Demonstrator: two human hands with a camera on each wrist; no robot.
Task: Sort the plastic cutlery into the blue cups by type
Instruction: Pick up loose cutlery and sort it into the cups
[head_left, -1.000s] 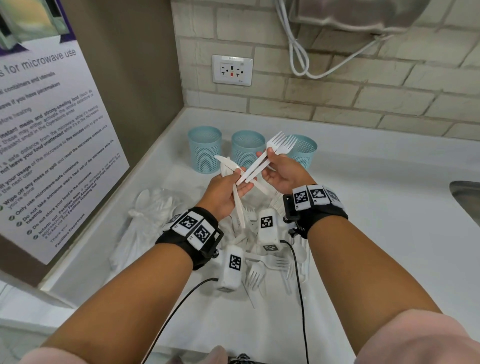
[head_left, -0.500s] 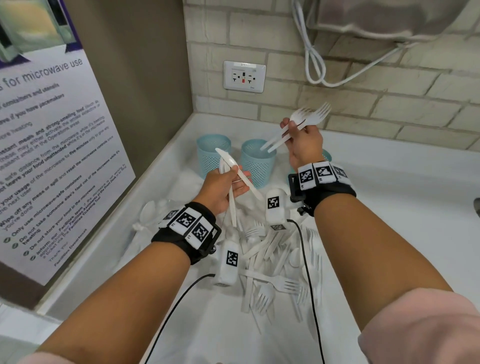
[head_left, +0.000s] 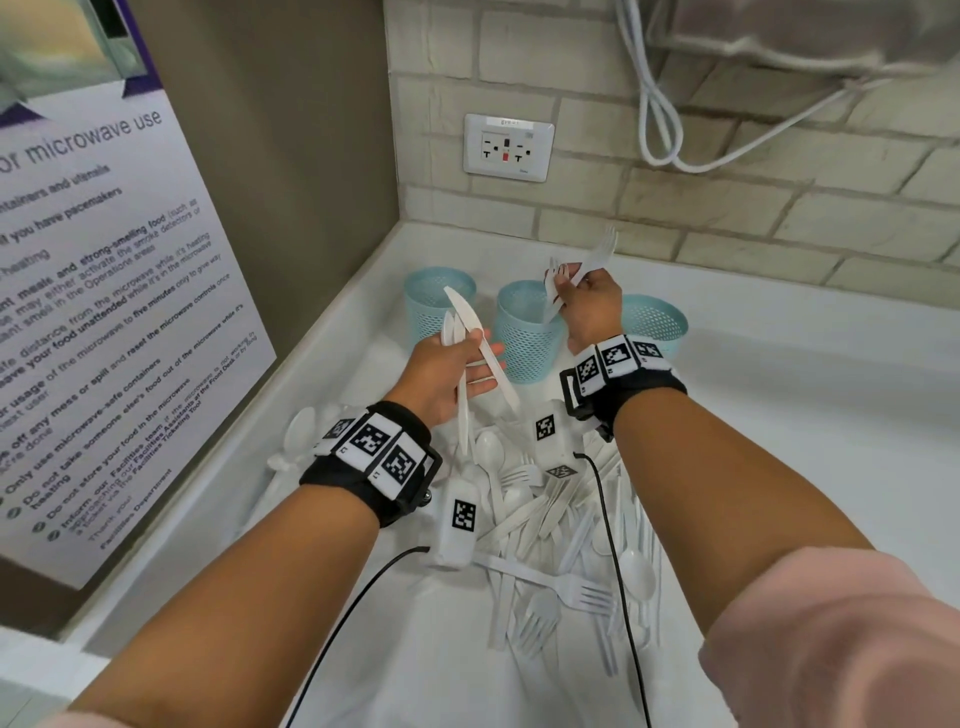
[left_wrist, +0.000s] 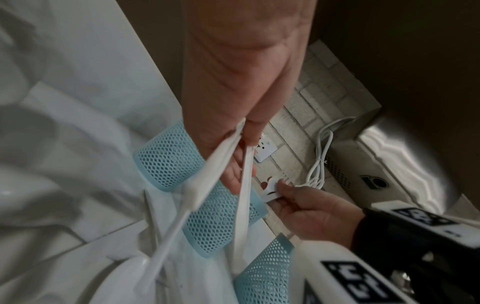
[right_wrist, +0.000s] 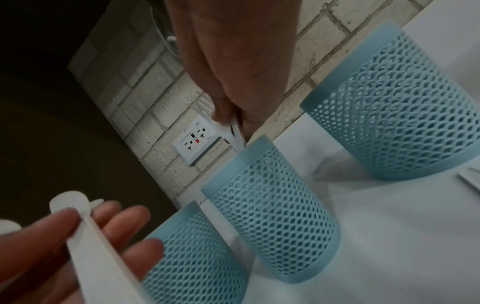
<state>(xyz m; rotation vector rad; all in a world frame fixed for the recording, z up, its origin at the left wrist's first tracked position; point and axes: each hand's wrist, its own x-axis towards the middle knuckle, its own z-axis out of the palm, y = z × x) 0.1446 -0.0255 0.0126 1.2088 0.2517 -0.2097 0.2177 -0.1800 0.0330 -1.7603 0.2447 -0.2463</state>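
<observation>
Left wall poster (head_left: 104, 291) reading "microwave use", "Do not leave your food unattended". Three perforated blue plastic cups (head_left: 527, 332) far on white desk (head_left: 779, 467). Right hand (head_left: 589, 301) pinching forks (head_left: 582, 265) over middle cup; left hand (head_left: 447, 374) gripping smooth white knives (head_left: 478, 343). Loose cutlery heap (head_left: 561, 525) near.

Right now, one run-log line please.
right hand: lowering forks into middle cup | left hand: holding knives | pile: unsorted

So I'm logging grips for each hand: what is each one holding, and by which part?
Left hand holds knives around mid-handle; right hand grips forks at their necks, above the middle cup.
</observation>
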